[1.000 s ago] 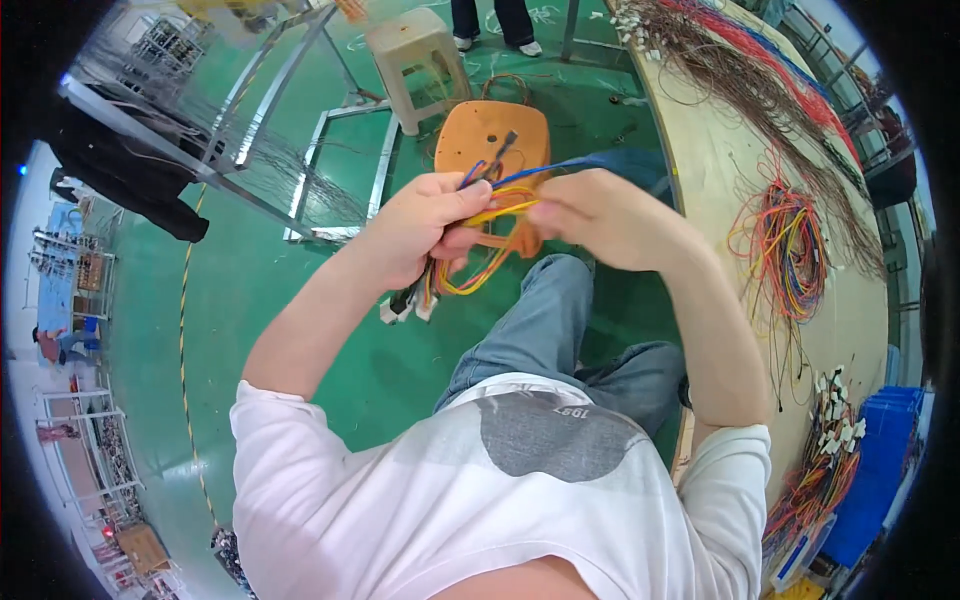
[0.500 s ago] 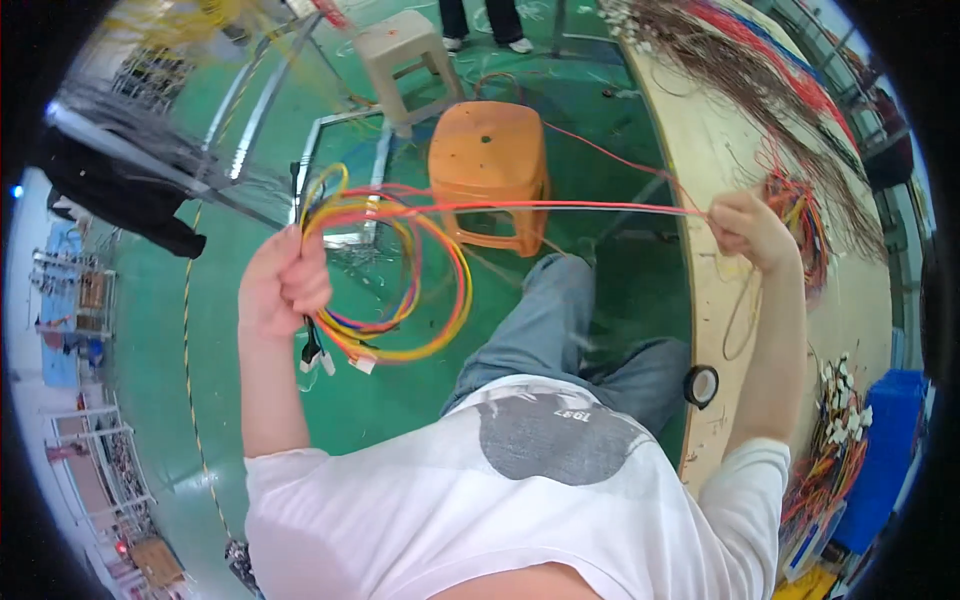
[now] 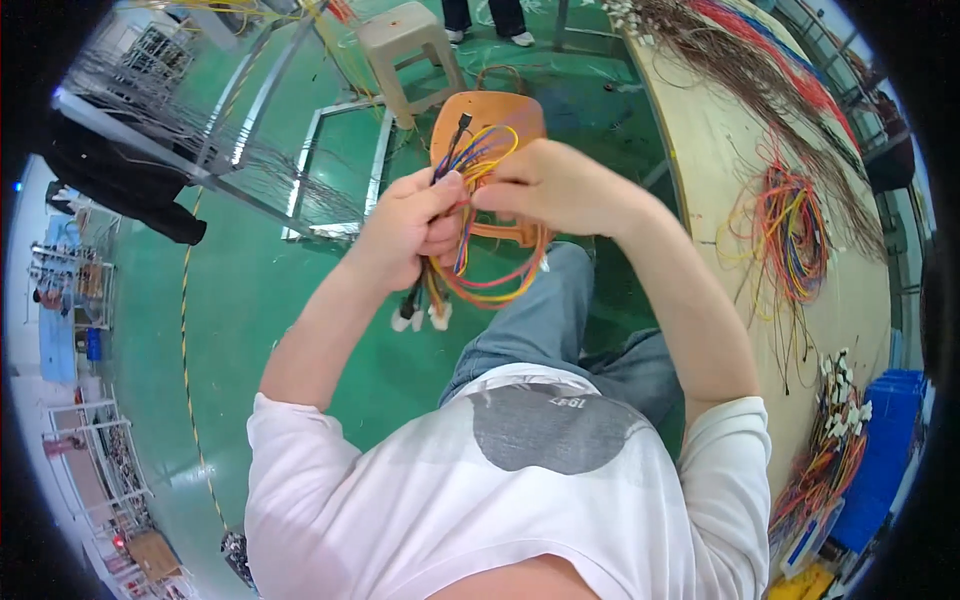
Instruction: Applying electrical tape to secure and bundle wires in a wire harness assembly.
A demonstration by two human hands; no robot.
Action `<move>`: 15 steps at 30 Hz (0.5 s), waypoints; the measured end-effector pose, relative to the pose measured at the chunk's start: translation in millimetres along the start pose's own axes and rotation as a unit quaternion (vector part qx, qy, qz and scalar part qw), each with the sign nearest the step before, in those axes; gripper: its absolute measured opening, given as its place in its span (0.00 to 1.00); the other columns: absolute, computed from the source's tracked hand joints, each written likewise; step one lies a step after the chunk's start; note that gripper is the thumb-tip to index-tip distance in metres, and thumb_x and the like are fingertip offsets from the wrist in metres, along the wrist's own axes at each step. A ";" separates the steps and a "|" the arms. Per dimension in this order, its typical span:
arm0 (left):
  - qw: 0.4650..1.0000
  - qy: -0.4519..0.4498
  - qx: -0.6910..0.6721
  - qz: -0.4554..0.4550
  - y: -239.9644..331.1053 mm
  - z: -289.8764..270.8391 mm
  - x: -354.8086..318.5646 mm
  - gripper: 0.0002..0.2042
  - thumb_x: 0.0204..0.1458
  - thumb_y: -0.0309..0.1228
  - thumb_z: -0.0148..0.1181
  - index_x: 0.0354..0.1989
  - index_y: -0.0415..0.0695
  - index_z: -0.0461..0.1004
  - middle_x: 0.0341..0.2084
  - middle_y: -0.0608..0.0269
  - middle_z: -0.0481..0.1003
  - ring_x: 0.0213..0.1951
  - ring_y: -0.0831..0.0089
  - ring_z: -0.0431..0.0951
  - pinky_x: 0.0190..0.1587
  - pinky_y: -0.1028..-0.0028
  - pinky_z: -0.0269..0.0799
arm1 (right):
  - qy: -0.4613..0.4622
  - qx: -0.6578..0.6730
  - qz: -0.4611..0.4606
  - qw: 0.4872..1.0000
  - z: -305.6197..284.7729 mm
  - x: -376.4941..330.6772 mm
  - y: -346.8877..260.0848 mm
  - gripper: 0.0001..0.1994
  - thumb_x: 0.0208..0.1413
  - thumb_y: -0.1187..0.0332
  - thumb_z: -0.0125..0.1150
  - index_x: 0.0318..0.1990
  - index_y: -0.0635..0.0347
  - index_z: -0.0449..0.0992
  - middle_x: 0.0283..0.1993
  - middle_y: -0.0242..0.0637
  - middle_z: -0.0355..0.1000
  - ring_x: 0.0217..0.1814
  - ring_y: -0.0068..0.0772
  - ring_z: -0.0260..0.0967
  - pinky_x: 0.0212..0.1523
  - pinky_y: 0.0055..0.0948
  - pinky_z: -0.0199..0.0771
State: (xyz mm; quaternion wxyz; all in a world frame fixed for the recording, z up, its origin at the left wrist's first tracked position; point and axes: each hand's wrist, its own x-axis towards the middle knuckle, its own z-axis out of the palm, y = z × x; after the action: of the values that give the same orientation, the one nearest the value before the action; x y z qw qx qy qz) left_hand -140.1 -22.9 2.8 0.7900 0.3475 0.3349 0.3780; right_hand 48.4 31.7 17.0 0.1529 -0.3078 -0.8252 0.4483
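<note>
A green floor (image 3: 270,300) is spreading beneath everything, and along the person's right a pale wooden counter (image 3: 715,160) is carrying long wires (image 3: 740,90) and a tangled heap of coloured wires (image 3: 795,240). Ahead, an orange stool (image 3: 490,106) is standing on the floor, and above its near edge the coil of multicoloured wires (image 3: 476,152) is hanging in the air, between the two hands. The right hand (image 3: 540,190) is reaching across with bent fingers, its fingertips lying at the coil just beside the left thumb; whether this grip is pinching a strand, I cannot tell. The left hand (image 3: 415,215) is closing its grip round the bundle, the thumb pressing on top. Judging progress, the looping is looking largely done, since the wires are already forming rounds; fastening is seeming undone, as no tie is showing. White connectors (image 3: 439,318) are dangling below the left hand, and one small black connector (image 3: 464,122) is poking up above it.
</note>
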 end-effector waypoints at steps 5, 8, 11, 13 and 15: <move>0.992 0.020 0.100 -0.069 4.2 26.3 6.2 0.08 0.53 0.34 0.43 0.27 0.43 0.62 0.09 0.77 0.52 0.11 0.87 0.51 0.15 0.81 0.52 | 0.081 -0.002 0.053 0.995 -16.2 -27.6 3.1 0.13 0.51 0.64 0.50 0.24 0.66 0.71 0.16 0.29 0.64 0.17 0.13 0.56 0.17 0.18 0.56; 0.993 0.007 0.070 -0.096 4.9 29.1 2.8 0.08 0.53 0.33 0.43 0.25 0.43 0.61 0.09 0.78 0.52 0.10 0.87 0.50 0.14 0.82 0.52 | 0.023 0.030 0.094 0.995 -26.8 -45.5 7.4 0.12 0.51 0.63 0.50 0.29 0.64 0.72 0.18 0.29 0.66 0.19 0.15 0.59 0.19 0.18 0.59; 0.999 -0.011 -0.030 -0.011 4.4 3.9 -15.8 0.09 0.54 0.33 0.42 0.24 0.44 0.59 0.08 0.77 0.52 0.08 0.86 0.49 0.11 0.83 0.49 | 0.304 -0.015 0.008 0.952 -68.0 -114.5 14.7 0.10 0.49 0.69 0.51 0.37 0.64 0.71 0.32 0.31 0.69 0.33 0.17 0.64 0.37 0.17 0.64; 0.999 0.012 -0.040 0.030 12.9 -8.0 -19.8 0.10 0.55 0.34 0.40 0.24 0.43 0.59 0.07 0.74 0.53 0.08 0.85 0.50 0.11 0.82 0.51 | 0.380 -0.066 0.165 0.908 -79.4 -185.0 13.8 0.12 0.47 0.71 0.53 0.41 0.61 0.70 0.38 0.31 0.69 0.36 0.18 0.65 0.38 0.17 0.64; 0.997 0.034 0.013 0.061 10.9 -20.0 -14.6 0.12 0.55 0.36 0.38 0.25 0.42 0.59 0.07 0.71 0.55 0.07 0.84 0.52 0.11 0.82 0.54 | 0.359 -0.061 0.295 0.883 -38.5 -236.2 39.2 0.15 0.42 0.69 0.60 0.41 0.56 0.72 0.36 0.34 0.69 0.36 0.25 0.66 0.37 0.23 0.65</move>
State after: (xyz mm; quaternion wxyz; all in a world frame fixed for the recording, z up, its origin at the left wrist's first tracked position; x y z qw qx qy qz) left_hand -167.2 -24.0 4.8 0.7492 0.3643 0.3448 0.4325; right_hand 263.6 -79.8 11.1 0.2808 -0.6855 -0.6104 0.2805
